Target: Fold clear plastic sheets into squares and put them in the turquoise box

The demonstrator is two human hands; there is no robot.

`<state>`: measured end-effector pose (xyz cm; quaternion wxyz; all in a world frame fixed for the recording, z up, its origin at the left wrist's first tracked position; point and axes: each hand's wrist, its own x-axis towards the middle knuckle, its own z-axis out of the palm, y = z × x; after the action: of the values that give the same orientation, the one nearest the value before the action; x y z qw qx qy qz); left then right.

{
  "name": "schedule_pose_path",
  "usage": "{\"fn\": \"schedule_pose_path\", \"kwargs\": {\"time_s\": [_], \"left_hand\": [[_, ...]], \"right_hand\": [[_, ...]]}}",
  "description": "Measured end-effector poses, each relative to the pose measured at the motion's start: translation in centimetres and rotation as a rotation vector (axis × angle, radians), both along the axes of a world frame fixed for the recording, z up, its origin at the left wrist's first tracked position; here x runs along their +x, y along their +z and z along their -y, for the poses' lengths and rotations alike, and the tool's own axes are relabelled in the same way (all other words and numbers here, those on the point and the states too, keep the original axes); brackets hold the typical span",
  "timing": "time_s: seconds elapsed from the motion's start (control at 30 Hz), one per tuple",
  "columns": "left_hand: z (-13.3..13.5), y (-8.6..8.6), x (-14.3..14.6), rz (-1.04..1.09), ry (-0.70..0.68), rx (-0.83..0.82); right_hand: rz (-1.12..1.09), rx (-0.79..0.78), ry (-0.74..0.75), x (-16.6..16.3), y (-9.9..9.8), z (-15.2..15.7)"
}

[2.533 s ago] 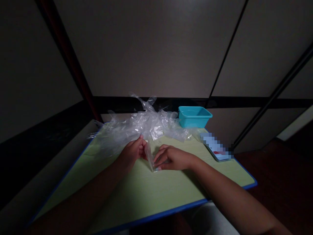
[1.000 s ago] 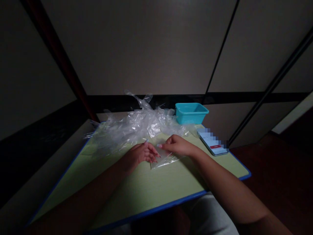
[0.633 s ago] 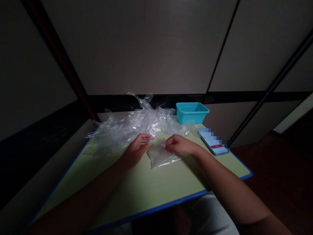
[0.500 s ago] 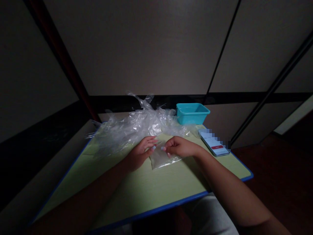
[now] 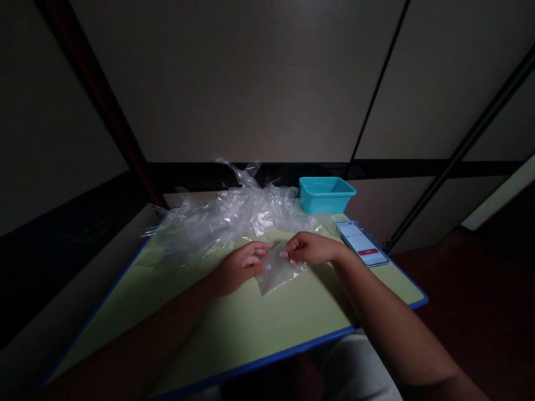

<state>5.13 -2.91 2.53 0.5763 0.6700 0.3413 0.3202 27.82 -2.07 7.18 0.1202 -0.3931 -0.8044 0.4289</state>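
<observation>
A small clear plastic bag [image 5: 278,277] lies tilted above the table's middle, between my hands. My right hand [image 5: 311,248] pinches its upper right part between thumb and curled fingers. At the bag's left edge is my left hand [image 5: 240,266], its thumb and fingers spread apart; the thumb tip overlaps the bag, and whether it presses on it I cannot tell. Just beyond both hands rises a loose heap of crumpled clear plastic bags [image 5: 234,214].
A turquoise plastic tub [image 5: 327,196] stands at the table's back right. A phone [image 5: 362,244] with a lit screen lies near the right edge. The small yellow-green table [image 5: 234,340] has a blue rim, and cabinet panels [image 5: 251,83] rise behind it.
The small bag has turned slightly and more of its face shows. My left thumb has come down over its left edge. The right hand keeps its pinch.
</observation>
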Motion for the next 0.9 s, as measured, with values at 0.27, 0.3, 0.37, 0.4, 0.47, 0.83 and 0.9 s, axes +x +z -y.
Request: {"fn": "schedule_pose_path", "kwargs": {"time_s": [0.27, 0.3, 0.37, 0.4, 0.47, 0.83, 0.9], "left_hand": [[0.2, -0.2, 0.2, -0.017, -0.032, -0.006], [0.3, -0.2, 0.2, -0.013, -0.032, -0.01], [0.3, -0.1, 0.2, -0.002, -0.024, -0.021], [0.4, -0.1, 0.3, 0.004, -0.018, -0.024], [0.4, -0.2, 0.3, 0.009, -0.009, -0.023], [1.2, -0.4, 0.9, -0.06, -0.089, -0.007], [1.3, -0.5, 1.0, -0.07, -0.092, -0.018]], "right_hand": [[0.071, 0.045, -0.019, 1.0, -0.5, -0.9], [0.084, 0.046, -0.024, 1.0, -0.5, -0.9], [0.119, 0.048, -0.037, 1.1, -0.5, -1.0], [0.142, 0.051, -0.045, 1.1, -0.5, -1.1], [0.185, 0.064, -0.059, 1.2, -0.4, -1.2], [0.245, 0.079, -0.138, 1.2, -0.7, -1.7], [0.232, 0.053, -0.166, 1.0, -0.8, -1.6]]}}
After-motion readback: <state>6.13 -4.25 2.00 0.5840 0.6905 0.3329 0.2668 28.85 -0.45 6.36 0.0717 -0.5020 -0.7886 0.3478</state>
